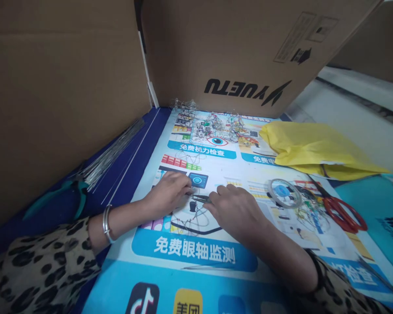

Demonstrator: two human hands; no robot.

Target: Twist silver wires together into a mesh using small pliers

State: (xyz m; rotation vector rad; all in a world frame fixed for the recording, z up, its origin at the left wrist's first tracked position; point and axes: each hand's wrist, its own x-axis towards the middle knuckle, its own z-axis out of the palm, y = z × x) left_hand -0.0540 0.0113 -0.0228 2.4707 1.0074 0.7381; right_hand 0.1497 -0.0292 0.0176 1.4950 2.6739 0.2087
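Observation:
My left hand (170,192) is closed in a pinch around a thin wire strand (196,224), whose loops hang down onto the printed sheet. From the right, my right hand (237,213) grips a pair of dark fine-tipped tweezers (200,199). Their points reach left, close to the left fingertips. Whether the tips clasp the wire is too small to tell.
Tangled wire pieces (212,124) lie at the back. Teal-handled pliers (80,196) and a bundle of straight wires (113,155) lie left. At right are a clear tape roll (284,194), red-handled scissors (345,216) and a yellow bag (311,146). Cardboard (190,56) stands behind.

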